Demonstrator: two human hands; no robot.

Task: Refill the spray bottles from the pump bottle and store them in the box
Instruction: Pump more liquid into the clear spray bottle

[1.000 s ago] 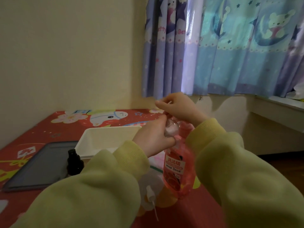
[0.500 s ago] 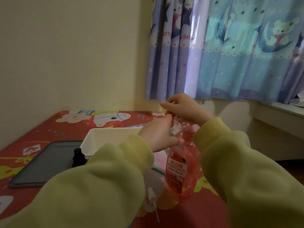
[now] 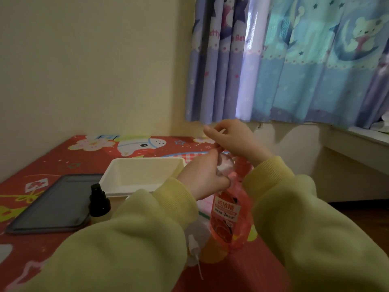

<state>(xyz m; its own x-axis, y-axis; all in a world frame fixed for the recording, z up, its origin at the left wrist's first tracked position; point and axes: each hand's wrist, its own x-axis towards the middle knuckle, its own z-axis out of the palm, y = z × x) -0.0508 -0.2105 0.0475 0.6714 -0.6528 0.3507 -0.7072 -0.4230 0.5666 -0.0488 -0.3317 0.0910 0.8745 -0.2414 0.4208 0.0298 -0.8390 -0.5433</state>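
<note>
left hand [image 3: 202, 175] still grasps small clear spray bottle [image 3: 225, 167] at nozzle of pump bottle [image 3: 229, 216], upright on counter [image 3: 52, 161]. right hand [image 3: 231, 140] stays atop pump head, grip unclear. no shift: filling continues, box [image 3: 143, 175] waits.

The left hand [image 3: 202, 175] grips a small clear bottle [image 3: 225, 166] beside the pink pump bottle [image 3: 229, 216], whose pump the right hand [image 3: 233, 138] holds. A white box [image 3: 143, 175] sits at its ten o'clock.

2 spray bottles [image 3: 99, 203] [image 3: 224, 167], 1 pump bottle [image 3: 229, 218], 1 box [image 3: 134, 175].
</note>
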